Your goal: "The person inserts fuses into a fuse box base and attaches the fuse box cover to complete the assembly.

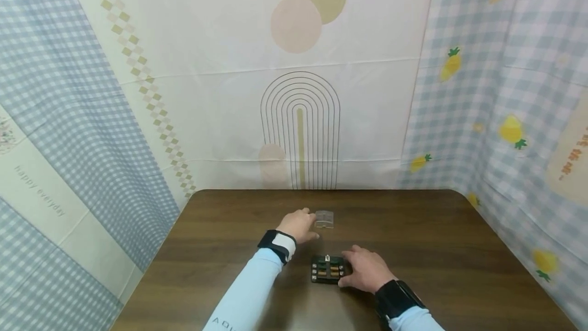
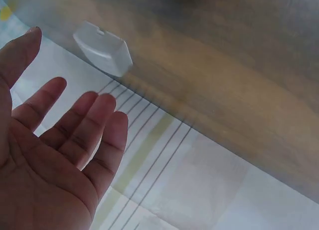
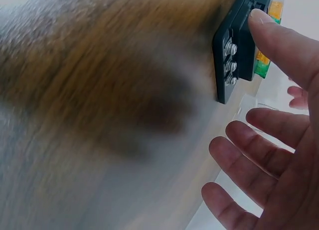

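Note:
A black fuse block (image 1: 327,270) with screw terminals and orange and green blade fuses lies on the table near its middle. My right hand (image 1: 367,270) is at its right side. In the right wrist view, the thumb (image 3: 271,33) touches the block's edge while the other fingers reach out apart from it. Farther back lies a clear plastic cover (image 1: 324,219). Beside its left edge is my left hand (image 1: 298,226), holding nothing. The left wrist view shows those fingers loosely bent and spread, with the cover (image 2: 103,49) just beyond the fingertips.
The brown wooden table (image 1: 220,254) has rounded far corners. Right behind its far edge hangs a white patterned cloth (image 1: 220,116). Checked cloth (image 1: 473,91) hangs on the right, and more blue checked cloth (image 1: 92,91) on the left.

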Demonstrator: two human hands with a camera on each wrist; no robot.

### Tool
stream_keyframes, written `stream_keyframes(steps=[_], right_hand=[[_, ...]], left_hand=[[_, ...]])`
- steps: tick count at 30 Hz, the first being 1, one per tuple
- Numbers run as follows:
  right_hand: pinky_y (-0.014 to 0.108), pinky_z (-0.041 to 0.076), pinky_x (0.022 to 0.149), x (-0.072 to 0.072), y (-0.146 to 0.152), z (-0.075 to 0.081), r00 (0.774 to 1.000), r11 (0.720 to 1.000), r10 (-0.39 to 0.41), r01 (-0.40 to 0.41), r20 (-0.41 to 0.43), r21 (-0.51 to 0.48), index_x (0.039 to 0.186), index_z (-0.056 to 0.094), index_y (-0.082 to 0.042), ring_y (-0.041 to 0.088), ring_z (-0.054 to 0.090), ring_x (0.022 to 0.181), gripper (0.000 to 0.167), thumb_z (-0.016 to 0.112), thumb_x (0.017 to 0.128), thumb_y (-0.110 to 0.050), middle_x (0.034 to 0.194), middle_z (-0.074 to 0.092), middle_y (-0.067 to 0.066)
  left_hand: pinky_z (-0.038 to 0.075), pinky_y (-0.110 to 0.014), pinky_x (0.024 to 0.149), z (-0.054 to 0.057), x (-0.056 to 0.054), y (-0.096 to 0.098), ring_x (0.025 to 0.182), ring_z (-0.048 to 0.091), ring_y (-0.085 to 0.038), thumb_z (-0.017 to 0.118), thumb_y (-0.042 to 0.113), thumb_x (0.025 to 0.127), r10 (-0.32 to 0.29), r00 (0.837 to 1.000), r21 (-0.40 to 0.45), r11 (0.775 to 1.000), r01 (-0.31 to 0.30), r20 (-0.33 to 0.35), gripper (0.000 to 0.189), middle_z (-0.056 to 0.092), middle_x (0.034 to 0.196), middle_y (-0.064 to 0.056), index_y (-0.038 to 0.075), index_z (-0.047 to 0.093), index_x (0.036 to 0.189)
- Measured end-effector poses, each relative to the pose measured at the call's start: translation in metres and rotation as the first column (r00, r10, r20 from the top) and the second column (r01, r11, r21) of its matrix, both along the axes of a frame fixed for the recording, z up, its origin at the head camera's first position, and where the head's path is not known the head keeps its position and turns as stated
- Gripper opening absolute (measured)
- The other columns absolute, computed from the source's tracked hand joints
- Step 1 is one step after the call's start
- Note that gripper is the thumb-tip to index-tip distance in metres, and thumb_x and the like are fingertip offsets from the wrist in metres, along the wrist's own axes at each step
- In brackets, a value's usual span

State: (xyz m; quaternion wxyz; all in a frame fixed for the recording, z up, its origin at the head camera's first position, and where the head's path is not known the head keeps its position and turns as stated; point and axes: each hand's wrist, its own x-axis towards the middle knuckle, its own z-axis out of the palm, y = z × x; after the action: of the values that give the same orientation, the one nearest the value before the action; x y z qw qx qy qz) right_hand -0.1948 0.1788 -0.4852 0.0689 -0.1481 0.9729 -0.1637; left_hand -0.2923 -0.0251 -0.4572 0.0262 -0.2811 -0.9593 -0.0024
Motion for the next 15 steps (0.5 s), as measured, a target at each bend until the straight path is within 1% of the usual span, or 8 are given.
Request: stream_keyframes(steps=[6, 9, 12, 15], right_hand=[[0.057, 0.047, 0.09, -0.001, 0.004, 0.001, 1.0, 1.0, -0.013, 0.012, 0.017, 0.026, 0.124, 0.066, -0.003, 0.034, 0.061, 0.104, 0.07, 0.088, 0.07, -0.042, 0.117, 0.062, 0.015], [0.057, 0.047, 0.09, -0.001, 0.006, 0.002, 1.0, 0.999, -0.016, 0.015, 0.021, 0.03, 0.124, 0.066, -0.003, 0.034, 0.061, 0.103, 0.07, 0.088, 0.07, -0.043, 0.115, 0.062, 0.014], [0.057, 0.046, 0.09, 0.0, 0.008, 0.002, 1.0, 0.999, -0.018, 0.017, 0.013, 0.033, 0.124, 0.066, -0.003, 0.035, 0.061, 0.104, 0.071, 0.088, 0.07, -0.043, 0.115, 0.062, 0.015], [0.058, 0.046, 0.09, 0.001, 0.01, 0.002, 1.0, 0.999, -0.02, 0.02, 0.007, 0.034, 0.123, 0.066, -0.002, 0.036, 0.061, 0.105, 0.071, 0.088, 0.07, -0.044, 0.117, 0.062, 0.016]], left_hand=[[0.054, -0.033, 0.083, 0.006, -0.016, 0.011, 0.104, 0.064, -0.02, 0.079, 0.043, 0.084, 0.04, 0.999, -0.006, 0.999, -0.04, 0.025, 0.057, 0.063, 0.12, -0.007, 0.013, 0.063, 0.129], [0.054, -0.034, 0.086, 0.007, -0.022, 0.018, 0.109, 0.063, -0.021, 0.078, 0.044, 0.084, 0.047, 0.998, -0.015, 0.999, -0.047, 0.04, 0.061, 0.061, 0.126, -0.008, 0.014, 0.06, 0.135], [0.053, -0.034, 0.088, 0.005, -0.027, 0.025, 0.113, 0.062, -0.022, 0.078, 0.045, 0.083, 0.054, 0.997, -0.022, 0.998, -0.053, 0.048, 0.065, 0.059, 0.131, -0.009, 0.015, 0.058, 0.137], [0.053, -0.035, 0.088, 0.0, -0.032, 0.03, 0.113, 0.061, -0.022, 0.08, 0.044, 0.082, 0.061, 0.997, -0.019, 0.998, -0.06, 0.053, 0.066, 0.059, 0.131, -0.008, 0.016, 0.058, 0.138]])
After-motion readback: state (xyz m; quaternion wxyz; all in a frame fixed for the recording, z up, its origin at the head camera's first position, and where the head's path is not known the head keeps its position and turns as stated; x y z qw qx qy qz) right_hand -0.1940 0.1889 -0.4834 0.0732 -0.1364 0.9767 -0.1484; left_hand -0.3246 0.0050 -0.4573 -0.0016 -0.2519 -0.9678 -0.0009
